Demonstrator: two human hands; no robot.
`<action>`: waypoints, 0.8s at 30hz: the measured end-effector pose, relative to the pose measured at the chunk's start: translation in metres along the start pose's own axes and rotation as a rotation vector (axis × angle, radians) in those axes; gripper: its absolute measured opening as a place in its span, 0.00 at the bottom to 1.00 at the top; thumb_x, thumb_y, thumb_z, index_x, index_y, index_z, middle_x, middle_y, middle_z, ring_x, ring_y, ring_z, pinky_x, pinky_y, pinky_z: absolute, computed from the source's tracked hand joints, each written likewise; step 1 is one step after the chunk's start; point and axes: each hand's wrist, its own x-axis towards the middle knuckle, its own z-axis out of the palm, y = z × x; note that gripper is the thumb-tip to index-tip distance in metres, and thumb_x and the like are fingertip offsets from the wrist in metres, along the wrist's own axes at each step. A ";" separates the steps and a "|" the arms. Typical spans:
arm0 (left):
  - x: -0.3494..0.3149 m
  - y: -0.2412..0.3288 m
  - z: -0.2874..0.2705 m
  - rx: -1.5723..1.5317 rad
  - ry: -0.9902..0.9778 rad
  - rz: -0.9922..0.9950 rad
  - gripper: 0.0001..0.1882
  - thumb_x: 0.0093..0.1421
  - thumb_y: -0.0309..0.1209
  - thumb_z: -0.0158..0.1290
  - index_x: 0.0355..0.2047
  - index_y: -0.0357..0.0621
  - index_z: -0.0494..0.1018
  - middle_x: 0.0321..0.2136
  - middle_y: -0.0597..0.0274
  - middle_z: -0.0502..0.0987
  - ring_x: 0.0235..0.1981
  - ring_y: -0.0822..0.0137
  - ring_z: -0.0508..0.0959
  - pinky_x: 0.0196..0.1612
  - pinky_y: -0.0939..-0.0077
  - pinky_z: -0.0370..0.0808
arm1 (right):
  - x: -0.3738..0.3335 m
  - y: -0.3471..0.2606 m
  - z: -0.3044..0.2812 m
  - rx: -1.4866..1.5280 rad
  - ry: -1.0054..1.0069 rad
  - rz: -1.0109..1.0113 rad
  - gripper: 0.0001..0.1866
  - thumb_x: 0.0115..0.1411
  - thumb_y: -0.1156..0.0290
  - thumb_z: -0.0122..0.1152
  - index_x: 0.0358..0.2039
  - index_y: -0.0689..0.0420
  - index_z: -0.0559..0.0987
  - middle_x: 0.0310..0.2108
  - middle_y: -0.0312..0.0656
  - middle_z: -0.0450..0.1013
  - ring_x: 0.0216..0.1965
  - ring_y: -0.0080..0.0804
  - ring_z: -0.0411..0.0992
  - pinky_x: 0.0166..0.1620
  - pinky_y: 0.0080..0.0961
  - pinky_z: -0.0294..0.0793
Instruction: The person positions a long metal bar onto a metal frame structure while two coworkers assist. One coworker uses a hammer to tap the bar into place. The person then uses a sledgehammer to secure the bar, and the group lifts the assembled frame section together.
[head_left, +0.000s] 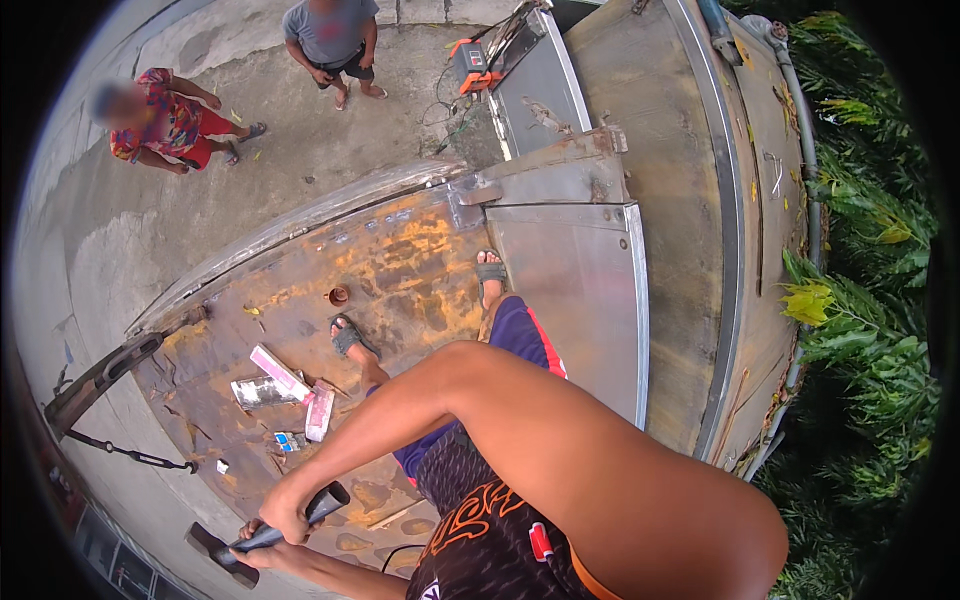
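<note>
At the lower left, both of my hands are closed around the thick dark handle of a hammer. My right hand grips the middle of the handle, its arm reaching across in front of me. My left hand wraps the handle lower down, close to the dark metal hammer head. The hammer is held slanting, its head toward the left and the handle's end toward my body. Beneath it lies a rusty metal platform, on which my sandalled feet stand.
Pink-and-white boxes, a small blue packet and a brown cup lie on the platform. A metal panel stands at right. An orange machine with cables sits beyond. Two people are on the concrete ground.
</note>
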 end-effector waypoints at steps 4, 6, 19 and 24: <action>-0.127 -0.034 0.072 -0.005 -0.055 0.059 0.24 0.70 0.52 0.45 0.26 0.47 0.63 0.21 0.68 0.65 0.23 0.71 0.67 0.32 0.73 0.71 | -0.173 -0.007 -0.041 -0.027 0.070 -0.042 0.06 0.49 0.74 0.65 0.22 0.64 0.81 0.20 0.45 0.77 0.19 0.35 0.76 0.24 0.35 0.74; -0.255 -0.091 0.127 -0.096 -0.253 -0.083 0.24 0.74 0.54 0.41 0.30 0.47 0.62 0.20 0.70 0.62 0.21 0.72 0.65 0.27 0.77 0.68 | -0.332 0.002 -0.030 -0.135 0.293 0.191 0.14 0.49 0.68 0.62 0.27 0.69 0.80 0.22 0.52 0.78 0.25 0.45 0.79 0.31 0.46 0.77; -0.204 -0.172 0.155 0.175 -0.760 -0.645 0.19 0.69 0.50 0.52 0.31 0.52 0.62 0.20 0.68 0.64 0.20 0.71 0.69 0.27 0.72 0.69 | -0.299 0.055 0.037 0.237 0.850 0.356 0.13 0.55 0.66 0.61 0.25 0.66 0.77 0.16 0.47 0.74 0.15 0.34 0.74 0.22 0.35 0.72; 0.033 -0.114 0.065 0.189 -0.439 -0.565 0.22 0.68 0.52 0.50 0.26 0.51 0.62 0.17 0.70 0.65 0.17 0.72 0.69 0.21 0.78 0.70 | -0.077 0.041 0.007 0.402 0.567 0.192 0.11 0.47 0.70 0.63 0.23 0.68 0.80 0.20 0.51 0.78 0.22 0.38 0.80 0.23 0.36 0.76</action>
